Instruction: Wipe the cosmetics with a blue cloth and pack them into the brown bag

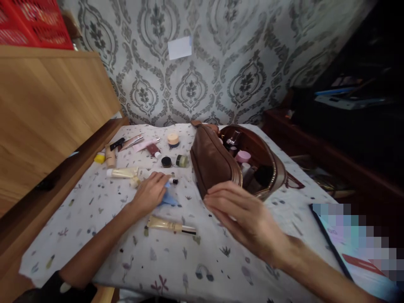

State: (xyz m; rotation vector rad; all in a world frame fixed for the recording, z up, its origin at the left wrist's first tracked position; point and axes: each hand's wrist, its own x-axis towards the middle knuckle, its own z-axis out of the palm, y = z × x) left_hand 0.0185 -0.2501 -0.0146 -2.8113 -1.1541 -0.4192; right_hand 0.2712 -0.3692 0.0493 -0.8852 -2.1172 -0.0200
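My left hand (152,188) is low over the patterned cloth, its fingers curled down onto a blue cloth (168,198). A small black-capped item (173,181) pokes out by its fingertips; the hand covers the rest. My right hand (240,210) is in front of the brown cosmetic bag (210,155), fingers stretched out side by side near its lower front corner. Nothing shows in it, though its palm is hidden. The bag is unzipped, with a pink jar (243,156) and other cosmetics inside. Between me and the blue cloth lies a cream-coloured tube (170,225).
Left of the bag are a yellow tube (124,172), a black-lidded jar (166,161), a greenish jar (182,160), a cream-lidded jar (173,139) and several other tubes. A lit tablet (356,252) lies at right. A wooden cabinet (57,101) borders the left side.
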